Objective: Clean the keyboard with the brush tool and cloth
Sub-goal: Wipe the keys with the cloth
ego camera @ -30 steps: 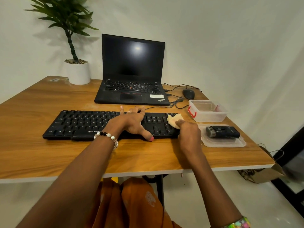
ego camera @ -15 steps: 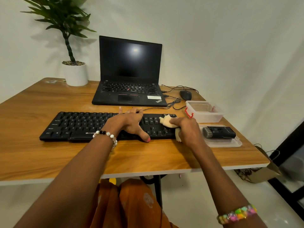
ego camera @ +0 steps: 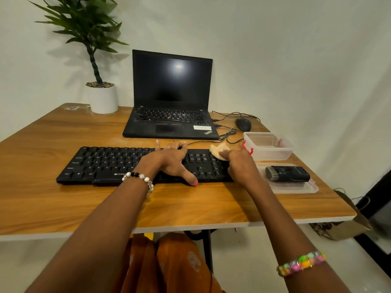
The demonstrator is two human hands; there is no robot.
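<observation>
Two hands on one black keyboard (ego camera: 110,163) lying on a wooden surface (ego camera: 63,204), with one cloth (ego camera: 218,150) at its far right corner.

Counted: one keyboard, one cloth, one brush tool (ego camera: 287,174), one lid (ego camera: 296,188), one clear box (ego camera: 268,145), one laptop (ego camera: 171,98), one mouse (ego camera: 243,124), one potted plant (ego camera: 101,96). The left hand (ego camera: 171,160) rests on the keys, fingers straight and spread, thumb at the near edge. The right hand (ego camera: 241,163) presses the cloth onto the keyboard's right end with its fingertips (ego camera: 222,153); the cloth shows just beyond them. The brush tool lies on the lid, right of the keyboard, apart from both hands.
</observation>
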